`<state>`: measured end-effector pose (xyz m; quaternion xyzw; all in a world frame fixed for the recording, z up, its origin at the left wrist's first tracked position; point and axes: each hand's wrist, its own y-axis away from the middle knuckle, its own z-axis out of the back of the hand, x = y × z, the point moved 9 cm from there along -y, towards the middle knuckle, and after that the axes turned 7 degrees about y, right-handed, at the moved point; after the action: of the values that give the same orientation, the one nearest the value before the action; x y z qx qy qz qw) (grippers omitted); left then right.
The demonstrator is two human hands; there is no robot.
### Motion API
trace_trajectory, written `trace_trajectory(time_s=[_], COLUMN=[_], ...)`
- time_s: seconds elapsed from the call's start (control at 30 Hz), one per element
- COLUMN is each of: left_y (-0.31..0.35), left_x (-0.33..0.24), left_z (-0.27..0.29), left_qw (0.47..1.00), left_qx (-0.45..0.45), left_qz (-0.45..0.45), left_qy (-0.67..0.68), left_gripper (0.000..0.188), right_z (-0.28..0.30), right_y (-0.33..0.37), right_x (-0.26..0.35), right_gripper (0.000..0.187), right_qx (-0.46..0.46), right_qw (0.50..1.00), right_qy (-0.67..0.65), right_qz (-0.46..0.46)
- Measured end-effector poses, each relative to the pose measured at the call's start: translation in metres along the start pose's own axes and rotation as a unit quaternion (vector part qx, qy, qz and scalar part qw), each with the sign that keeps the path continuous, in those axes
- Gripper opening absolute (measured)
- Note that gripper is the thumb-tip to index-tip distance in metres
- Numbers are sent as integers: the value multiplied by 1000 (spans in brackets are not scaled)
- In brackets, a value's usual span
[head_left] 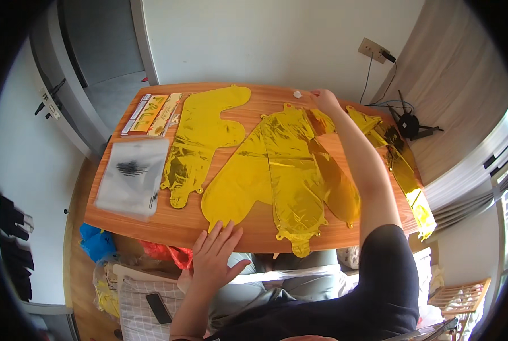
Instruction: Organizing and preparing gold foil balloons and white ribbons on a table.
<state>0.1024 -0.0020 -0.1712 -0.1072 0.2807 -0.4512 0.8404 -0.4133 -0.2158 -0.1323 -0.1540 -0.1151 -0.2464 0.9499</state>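
Several flat gold foil balloons lie on the wooden table (240,216). One letter-shaped balloon (203,131) is on the left. Another wide one (237,187) spreads over the middle, partly covered by a long gold foil balloon (296,182) with small tabs at its ends. My left hand (217,256) is open, fingers spread, its fingertips at the table's front edge by the wide balloon's lower tip. My right hand (325,101) reaches to the far edge, fingers closed together beside a small white lump (297,94). What they pinch is too small to make out.
A further gold balloon (405,182) hangs over the right edge, next to a black router (409,124) with cables. Clear plastic sleeves (131,176) and a printed package (151,116) lie at the left. A phone (158,308) rests on the checked seat beside me.
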Motion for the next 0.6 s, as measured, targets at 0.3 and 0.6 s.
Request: trace_trajectory(time_s=[0.3,0.6], left_y=[17,16], left_x=[11,23], left_z=[16,21], left_qw=[987,992], left_qx=[-113,-105], left_qz=[28,48], left_qy=[111,41], left_gripper=[56,50], right_z=[64,91], right_y=[273,385], right_x=[23,13], right_gripper=[29,36], right_qx=[60,50], right_qw=[961,973], right_qy=[35,-14], right_qz=[268,225])
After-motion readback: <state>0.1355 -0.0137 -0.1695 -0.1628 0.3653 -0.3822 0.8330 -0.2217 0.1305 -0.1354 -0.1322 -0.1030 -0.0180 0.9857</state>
